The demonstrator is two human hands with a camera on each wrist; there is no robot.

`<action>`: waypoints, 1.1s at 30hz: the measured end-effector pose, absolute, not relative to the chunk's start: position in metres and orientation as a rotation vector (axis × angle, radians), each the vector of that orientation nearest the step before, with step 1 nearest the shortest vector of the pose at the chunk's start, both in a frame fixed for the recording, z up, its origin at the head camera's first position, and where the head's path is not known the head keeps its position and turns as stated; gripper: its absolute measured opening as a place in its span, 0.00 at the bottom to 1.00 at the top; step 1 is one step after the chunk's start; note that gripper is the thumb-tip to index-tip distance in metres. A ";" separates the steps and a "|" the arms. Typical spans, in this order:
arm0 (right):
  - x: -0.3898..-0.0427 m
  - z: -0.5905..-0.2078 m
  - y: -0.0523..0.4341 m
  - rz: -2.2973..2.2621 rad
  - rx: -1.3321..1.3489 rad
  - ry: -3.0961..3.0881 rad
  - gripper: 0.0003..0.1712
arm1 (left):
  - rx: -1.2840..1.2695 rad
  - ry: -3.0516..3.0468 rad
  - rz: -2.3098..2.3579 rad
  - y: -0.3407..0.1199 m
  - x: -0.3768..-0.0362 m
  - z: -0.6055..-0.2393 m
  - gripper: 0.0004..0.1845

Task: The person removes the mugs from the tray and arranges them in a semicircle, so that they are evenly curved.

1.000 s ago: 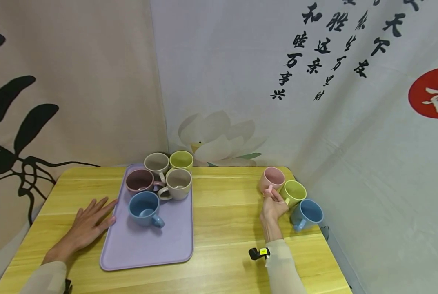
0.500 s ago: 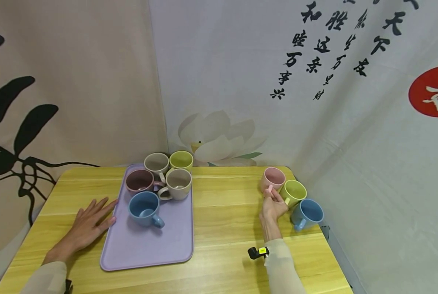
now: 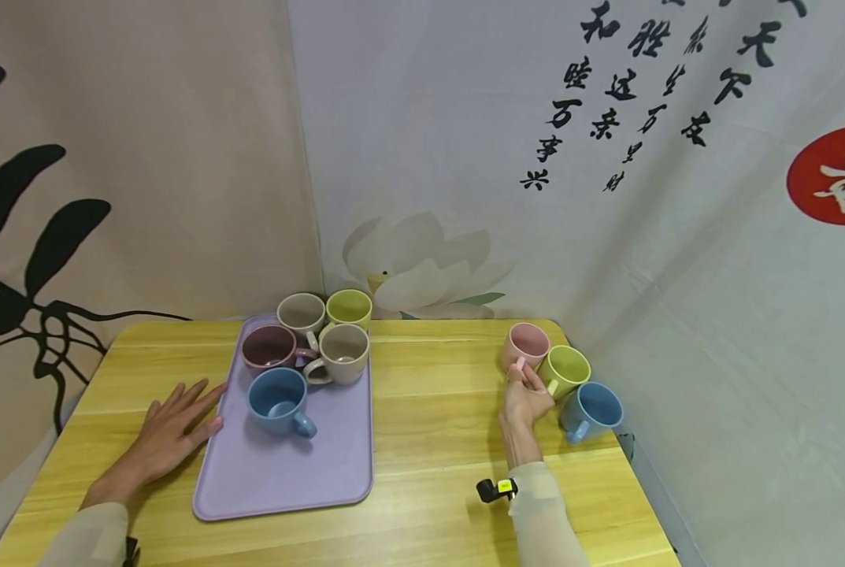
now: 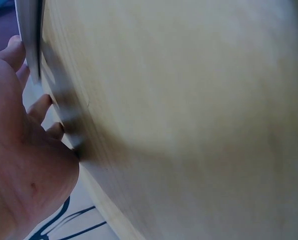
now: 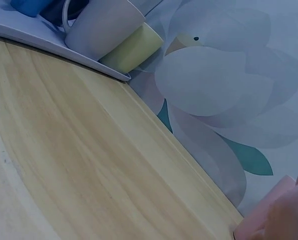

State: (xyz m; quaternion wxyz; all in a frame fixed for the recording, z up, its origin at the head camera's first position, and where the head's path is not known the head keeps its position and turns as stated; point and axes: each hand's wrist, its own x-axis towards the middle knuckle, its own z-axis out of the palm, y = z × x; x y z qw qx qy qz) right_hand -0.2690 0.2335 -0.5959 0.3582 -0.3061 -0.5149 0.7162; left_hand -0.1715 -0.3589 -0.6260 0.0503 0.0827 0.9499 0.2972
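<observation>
At the table's right side my right hand (image 3: 527, 398) pinches the handle of a pink mug (image 3: 526, 344), which stands upright on the wood. Close beside it are a yellow-green mug (image 3: 565, 370) and a blue mug (image 3: 592, 411). The right wrist view catches only part of the pink mug (image 5: 261, 212). My left hand (image 3: 167, 433) lies with fingers spread at the left edge of a lilac tray (image 3: 287, 480), its fingertips touching the rim. On that tray stand a blue mug (image 3: 278, 402), a dark mauve mug (image 3: 269, 349), two grey-beige mugs (image 3: 344, 354) and a yellow-green mug (image 3: 350, 307).
The wooden table (image 3: 436, 441) meets a printed cloth backdrop (image 3: 422, 157) along its far edge. Another cloth wall (image 3: 734, 354) rises close to the right side. Bare wood lies between the tray and the right-hand mugs.
</observation>
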 end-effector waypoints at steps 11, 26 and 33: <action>-0.261 -0.593 0.234 1.854 -0.794 -1.419 0.12 | 0.243 2.887 0.895 -0.359 -0.172 -0.624 0.38; -0.258 -0.596 0.237 1.812 -0.812 -1.533 0.15 | 0.241 2.887 0.897 -0.358 -0.172 -0.625 0.39; -0.251 -0.595 0.235 1.773 -0.781 -1.612 0.18 | 0.252 2.893 0.898 -0.359 -0.173 -0.627 0.38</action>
